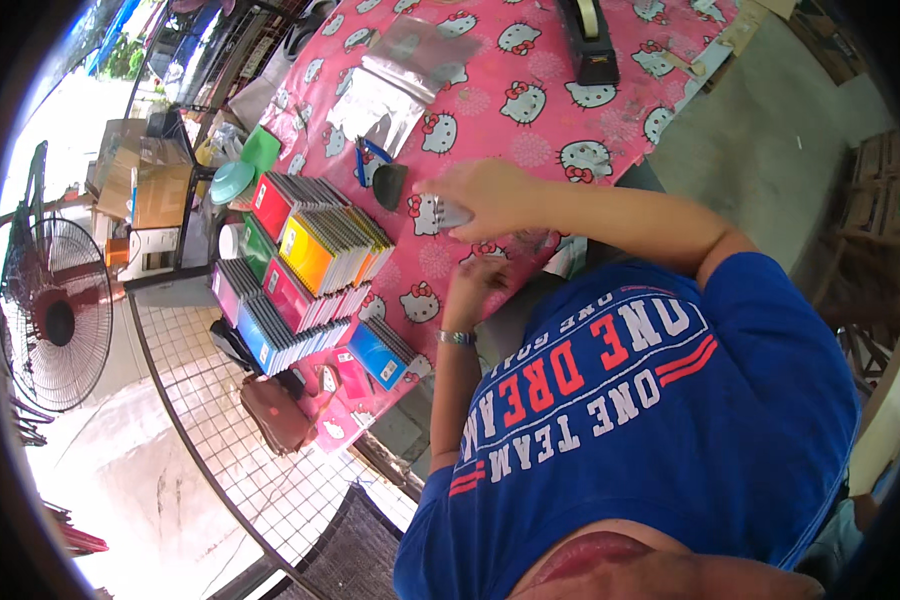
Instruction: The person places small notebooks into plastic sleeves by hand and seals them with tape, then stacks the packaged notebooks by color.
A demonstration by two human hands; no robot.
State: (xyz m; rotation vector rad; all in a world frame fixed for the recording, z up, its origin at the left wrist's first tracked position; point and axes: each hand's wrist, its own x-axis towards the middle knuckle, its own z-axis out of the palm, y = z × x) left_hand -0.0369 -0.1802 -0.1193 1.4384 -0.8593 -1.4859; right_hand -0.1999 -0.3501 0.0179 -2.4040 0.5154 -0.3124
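My right hand (490, 198) reaches across the pink patterned table, its fingers curled over a small smooth light-grey object (453, 213) mostly covered by the palm; its kind does not show. Closer to me, my left hand (482, 277), with a metal band at the wrist, is at the table's near edge. Its fingers look bent together, and whatever they may hold is hidden. Just left of my right hand lie a dark rounded piece (389, 187) and a blue-handled hand tool (370, 160). Stacks of spiral notebooks (315, 250) in several colours stand further left.
Clear plastic bags (395, 90) lie towards the far side. A black tape dispenser (592, 50) stands at the far right. A brown pouch (275, 415) sits at the left corner, a lidded bowl (233, 182) behind the notebooks. Beyond is a standing fan (58, 320).
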